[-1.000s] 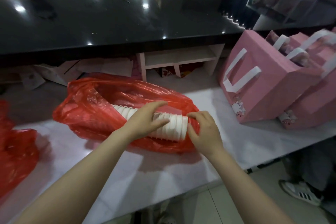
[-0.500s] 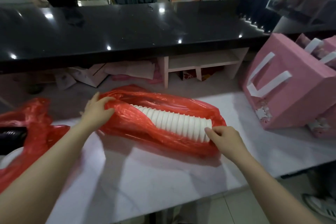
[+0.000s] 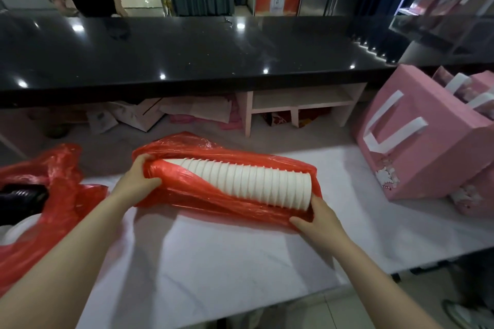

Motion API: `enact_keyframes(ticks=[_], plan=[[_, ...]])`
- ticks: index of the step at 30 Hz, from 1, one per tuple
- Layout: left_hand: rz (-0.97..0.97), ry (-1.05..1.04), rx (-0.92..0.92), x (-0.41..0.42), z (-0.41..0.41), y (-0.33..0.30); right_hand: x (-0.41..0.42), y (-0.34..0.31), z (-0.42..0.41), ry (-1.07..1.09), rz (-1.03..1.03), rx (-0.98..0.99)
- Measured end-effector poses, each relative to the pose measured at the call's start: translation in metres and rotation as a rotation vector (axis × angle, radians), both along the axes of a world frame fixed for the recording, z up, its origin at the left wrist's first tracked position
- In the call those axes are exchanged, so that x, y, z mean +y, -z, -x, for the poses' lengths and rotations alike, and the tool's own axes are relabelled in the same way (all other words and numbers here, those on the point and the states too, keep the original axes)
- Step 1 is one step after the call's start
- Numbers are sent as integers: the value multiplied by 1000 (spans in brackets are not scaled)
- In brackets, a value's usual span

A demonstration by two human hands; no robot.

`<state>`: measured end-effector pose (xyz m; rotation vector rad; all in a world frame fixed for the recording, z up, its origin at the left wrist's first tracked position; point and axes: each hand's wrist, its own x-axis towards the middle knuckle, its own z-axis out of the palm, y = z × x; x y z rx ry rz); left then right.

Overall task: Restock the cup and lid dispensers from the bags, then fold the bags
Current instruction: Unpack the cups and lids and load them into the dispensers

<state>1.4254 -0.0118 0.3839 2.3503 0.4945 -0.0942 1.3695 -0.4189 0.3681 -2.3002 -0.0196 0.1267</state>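
Two hands: left hand [image 3: 139,181], right hand [image 3: 318,218], gripping red bag [image 3: 213,197] ends, mid-counter [image 3: 213,262]

The cups [image 3: 256,184] lie in a bag [image 3: 213,203] on the bench [image 3: 213,262] (another bag [image 3: 61,195] sits left, boxes [image 3: 417,141] right).

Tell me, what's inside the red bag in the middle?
A long stack of white cups lies inside the red bag, which both hands grip at its ends. The plastic covers the stack's left end, so the count stays hidden.
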Motion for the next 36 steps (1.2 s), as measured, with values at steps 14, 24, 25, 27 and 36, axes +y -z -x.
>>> enact_keyframes(ticks=[14,24,25,27,36], plan=[[-195,-47,-40,18,17,20,6,-23,-10,137,-128,-330],[-15,-76,-73,18,21,35,1,-41,-3,-30,-577,-45],[4,-76,-84,18,22,34,-1,-39,-4,-19,-608,-3],[50,-81,-118,18,25,33,0,-32,-8,82,-560,4],[105,-226,-259,14,27,44,-4,1,-14,434,-787,20]])
